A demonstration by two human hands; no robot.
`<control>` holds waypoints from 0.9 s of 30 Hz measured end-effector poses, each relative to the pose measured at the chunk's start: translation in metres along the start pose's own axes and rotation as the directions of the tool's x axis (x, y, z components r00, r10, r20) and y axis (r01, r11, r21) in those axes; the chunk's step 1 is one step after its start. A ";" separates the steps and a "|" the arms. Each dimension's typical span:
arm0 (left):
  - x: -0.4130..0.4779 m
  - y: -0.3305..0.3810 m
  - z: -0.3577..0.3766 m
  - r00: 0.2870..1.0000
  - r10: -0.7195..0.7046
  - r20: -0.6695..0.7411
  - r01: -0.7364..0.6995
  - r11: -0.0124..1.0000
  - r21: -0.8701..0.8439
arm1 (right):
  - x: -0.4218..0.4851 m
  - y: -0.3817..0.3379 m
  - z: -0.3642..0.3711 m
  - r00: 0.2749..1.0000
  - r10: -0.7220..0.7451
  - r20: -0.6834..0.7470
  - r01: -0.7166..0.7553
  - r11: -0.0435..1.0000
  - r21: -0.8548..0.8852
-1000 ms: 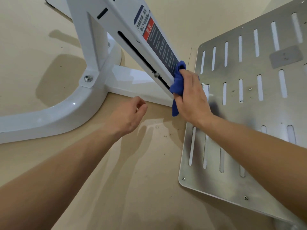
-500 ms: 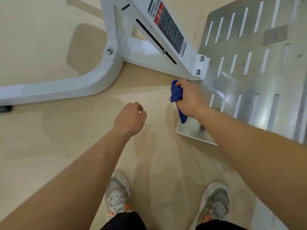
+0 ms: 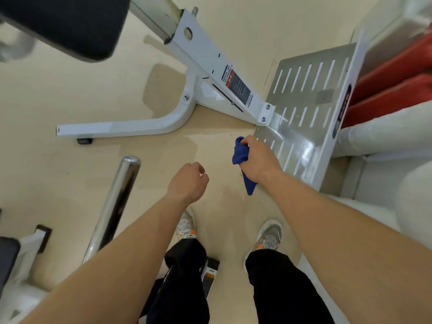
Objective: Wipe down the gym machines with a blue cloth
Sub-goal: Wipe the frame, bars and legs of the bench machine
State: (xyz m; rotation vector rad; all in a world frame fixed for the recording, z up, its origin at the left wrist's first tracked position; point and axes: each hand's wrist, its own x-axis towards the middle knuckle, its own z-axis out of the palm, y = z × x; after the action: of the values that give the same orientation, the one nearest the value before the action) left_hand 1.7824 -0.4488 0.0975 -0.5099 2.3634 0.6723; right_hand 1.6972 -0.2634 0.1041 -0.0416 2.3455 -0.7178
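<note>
The blue cloth point(image 3: 240, 157) is bunched in my right hand point(image 3: 257, 160), which grips it in the air over the near left corner of the slotted steel footplate point(image 3: 301, 90), with one end hanging down. The white machine frame point(image 3: 210, 66) with its warning label slants from the upper middle down to that plate. My left hand point(image 3: 189, 181) hangs over the floor left of the cloth, fingers loosely curled and holding nothing. Neither hand touches the machine.
A black pad point(image 3: 65, 24) fills the upper left. A chrome bar point(image 3: 112, 206) slants up at the lower left beside another white frame part point(image 3: 25, 253). Red plates point(image 3: 392, 90) and white machine parts stand at the right. My shoes and black trousers are below on the beige floor.
My right hand has taken the cloth off the slanted frame beam and drawn back toward me. The view has pulled up and away, bringing my legs, the black pad and the chrome bar into sight.
</note>
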 end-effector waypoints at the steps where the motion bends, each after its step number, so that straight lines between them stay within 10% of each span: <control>1: -0.017 0.008 -0.015 1.000 -0.008 0.004 0.008 1.000 -0.019 | -0.016 -0.011 -0.014 1.000 0.002 0.013 -0.001 1.000 -0.012; 16: -0.258 0.033 -0.220 0.973 -0.182 -0.140 0.143 0.957 -0.251 | -0.201 -0.216 -0.158 0.955 -0.211 0.208 0.267 0.919 -0.291; 27: -0.373 -0.045 -0.309 0.834 -0.492 -0.250 0.319 0.800 -0.508 | -0.270 -0.401 -0.149 0.773 -0.451 0.446 0.628 0.642 -0.440</control>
State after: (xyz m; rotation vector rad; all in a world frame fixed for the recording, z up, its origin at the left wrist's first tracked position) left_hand 1.9369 -0.5926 0.5361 -1.4331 2.2937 0.9805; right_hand 1.7509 -0.4730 0.5609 -1.1072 2.1538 -0.2043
